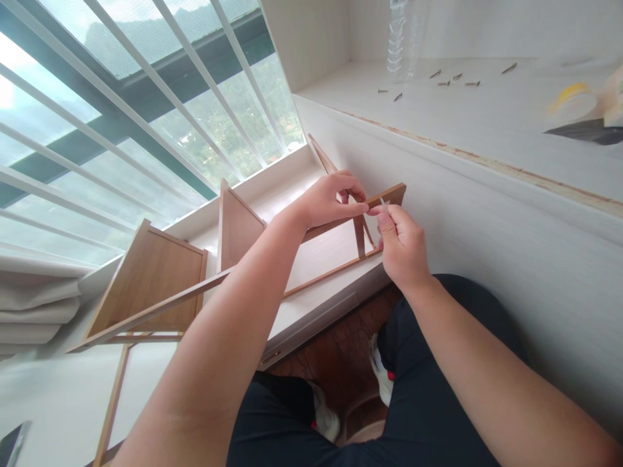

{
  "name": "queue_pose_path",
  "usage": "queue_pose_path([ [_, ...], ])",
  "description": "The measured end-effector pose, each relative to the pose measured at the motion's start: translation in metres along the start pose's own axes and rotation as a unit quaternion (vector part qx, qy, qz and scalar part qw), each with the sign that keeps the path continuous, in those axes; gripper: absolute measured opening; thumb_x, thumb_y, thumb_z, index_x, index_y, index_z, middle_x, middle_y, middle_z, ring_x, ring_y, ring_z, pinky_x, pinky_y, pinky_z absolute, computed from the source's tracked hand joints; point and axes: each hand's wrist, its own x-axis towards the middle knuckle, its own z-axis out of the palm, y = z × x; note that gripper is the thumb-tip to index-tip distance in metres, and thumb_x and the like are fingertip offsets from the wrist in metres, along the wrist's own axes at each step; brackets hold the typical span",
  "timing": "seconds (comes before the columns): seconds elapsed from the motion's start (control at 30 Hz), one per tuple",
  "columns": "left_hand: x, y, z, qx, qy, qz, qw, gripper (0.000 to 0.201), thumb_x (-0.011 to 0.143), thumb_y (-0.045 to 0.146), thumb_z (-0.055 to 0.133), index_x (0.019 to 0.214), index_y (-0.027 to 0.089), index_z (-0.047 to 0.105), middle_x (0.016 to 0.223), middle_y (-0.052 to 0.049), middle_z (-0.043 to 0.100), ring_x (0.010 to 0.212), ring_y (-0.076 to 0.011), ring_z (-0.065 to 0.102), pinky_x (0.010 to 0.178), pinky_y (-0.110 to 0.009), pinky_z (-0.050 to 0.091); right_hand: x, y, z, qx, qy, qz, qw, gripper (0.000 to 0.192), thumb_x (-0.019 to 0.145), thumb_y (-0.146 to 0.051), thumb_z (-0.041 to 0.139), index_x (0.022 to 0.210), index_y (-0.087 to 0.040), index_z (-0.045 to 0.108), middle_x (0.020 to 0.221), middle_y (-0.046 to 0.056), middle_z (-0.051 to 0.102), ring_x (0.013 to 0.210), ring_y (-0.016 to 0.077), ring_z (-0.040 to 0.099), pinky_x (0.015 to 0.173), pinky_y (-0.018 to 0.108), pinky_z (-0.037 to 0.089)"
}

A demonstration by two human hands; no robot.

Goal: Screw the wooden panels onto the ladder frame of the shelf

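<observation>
A brown wooden frame [214,282] with slatted rails and inset panels lies along the white window ledge. My left hand [333,198] is closed around the frame's upper rail near its right end, thumb stretched along it toward the other hand. Right beside it, my right hand [403,243] is closed in a pinch on a small, thin, pale piece [384,205] at the rail. Its exact kind is too small to tell. The fingertips of both hands almost meet there. Below them a short wooden crosspiece [359,237] runs down to the lower rail [335,274].
On the white shelf [462,130] at upper right lie several screws [457,76], a clear plastic bottle [402,42] and a yellow-edged tape roll [574,104]. Its front edge is chipped. White bars [141,61] cross the window at left. A curtain [36,298] hangs at far left.
</observation>
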Motion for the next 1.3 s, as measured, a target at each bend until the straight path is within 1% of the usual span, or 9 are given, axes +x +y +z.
queue_pose_path([
  [0.1,0.0000,-0.0002,0.0001,-0.003,0.002,0.002,1.000,0.025,0.082,0.039,0.073,0.093,0.017,0.075,0.101,-0.008,0.068,0.088,-0.0165,0.063,0.077,-0.028,0.051,-0.0015,0.0001,-0.0004,-0.007,0.015,-0.017,1.000,0.037,0.103,-0.049,0.046,0.110,-0.023,0.072,0.088,0.006,0.074,0.084,0.0235,0.072,0.074,0.034,0.056],
  [0.2,0.0002,-0.0011,0.0002,-0.002,0.003,0.002,1.000,0.025,0.082,0.040,0.073,0.093,0.017,0.075,0.101,-0.009,0.068,0.088,-0.0168,0.063,0.077,-0.028,0.051,-0.0028,-0.0007,-0.0018,-0.016,0.028,-0.042,0.999,0.036,0.103,-0.046,0.048,0.115,-0.024,0.074,0.096,0.007,0.076,0.089,0.0251,0.073,0.078,0.037,0.058],
  [0.33,0.0000,-0.0006,0.0004,-0.003,0.003,0.002,1.000,0.025,0.082,0.040,0.073,0.093,0.017,0.075,0.100,-0.008,0.068,0.090,-0.0170,0.063,0.077,-0.028,0.052,-0.0025,-0.0042,-0.0049,-0.027,0.043,-0.073,0.996,0.033,0.101,-0.041,0.054,0.122,-0.024,0.074,0.096,0.007,0.077,0.083,0.0227,0.073,0.078,0.037,0.060],
  [0.47,-0.0006,0.0008,0.0004,0.002,0.003,0.002,1.000,0.025,0.083,0.040,0.073,0.092,0.017,0.074,0.100,-0.008,0.068,0.090,-0.0172,0.063,0.077,-0.028,0.052,-0.0005,-0.0067,-0.0052,-0.014,0.028,-0.075,0.997,0.029,0.101,-0.035,0.054,0.116,-0.025,0.077,0.092,0.005,0.078,0.073,0.0187,0.072,0.075,0.034,0.060],
  [0.6,0.0000,-0.0014,0.0004,0.004,0.003,0.009,1.000,0.025,0.084,0.041,0.072,0.092,0.017,0.074,0.099,-0.008,0.068,0.089,-0.0167,0.063,0.077,-0.028,0.052,-0.0006,-0.0066,-0.0027,0.018,0.026,-0.054,0.998,0.026,0.099,-0.028,0.056,0.116,-0.026,0.077,0.093,0.003,0.079,0.065,0.0157,0.069,0.074,0.034,0.059],
  [0.77,0.0005,-0.0037,-0.0002,0.004,0.004,0.014,1.000,0.026,0.082,0.041,0.074,0.092,0.017,0.074,0.098,-0.008,0.068,0.089,-0.0171,0.063,0.075,-0.027,0.052,-0.0009,-0.0040,-0.0013,0.054,0.051,0.003,0.997,0.017,0.093,-0.031,0.065,0.102,-0.024,0.078,0.080,0.001,0.075,0.053,0.0131,0.060,0.057,0.028,0.053],
  [0.87,-0.0001,-0.0026,-0.0004,0.002,0.002,0.006,1.000,0.026,0.082,0.041,0.073,0.093,0.018,0.074,0.099,-0.008,0.068,0.090,-0.0173,0.063,0.076,-0.027,0.052,0.0016,-0.0006,-0.0017,0.051,0.064,0.024,0.996,0.016,0.090,-0.035,0.070,0.096,-0.022,0.077,0.075,0.001,0.073,0.058,0.0146,0.063,0.061,0.028,0.054],
  [1.03,-0.0005,-0.0011,-0.0004,-0.002,0.001,-0.003,1.000,0.025,0.082,0.040,0.073,0.094,0.018,0.075,0.100,-0.007,0.068,0.090,-0.0170,0.063,0.077,-0.028,0.052,0.0054,0.0016,-0.0031,0.021,0.053,0.031,0.998,0.022,0.090,-0.040,0.069,0.092,-0.020,0.077,0.070,0.001,0.070,0.062,0.0160,0.064,0.063,0.028,0.054],
  [1.3,-0.0001,0.0000,-0.0008,0.003,-0.001,-0.001,1.000,0.024,0.082,0.039,0.072,0.093,0.018,0.074,0.100,-0.008,0.069,0.090,-0.0170,0.063,0.078,-0.027,0.051,-0.0001,-0.0057,-0.0032,0.050,0.018,0.009,0.999,0.023,0.096,-0.032,0.058,0.104,-0.020,0.077,0.088,0.006,0.075,0.078,0.0203,0.072,0.071,0.033,0.059],
])
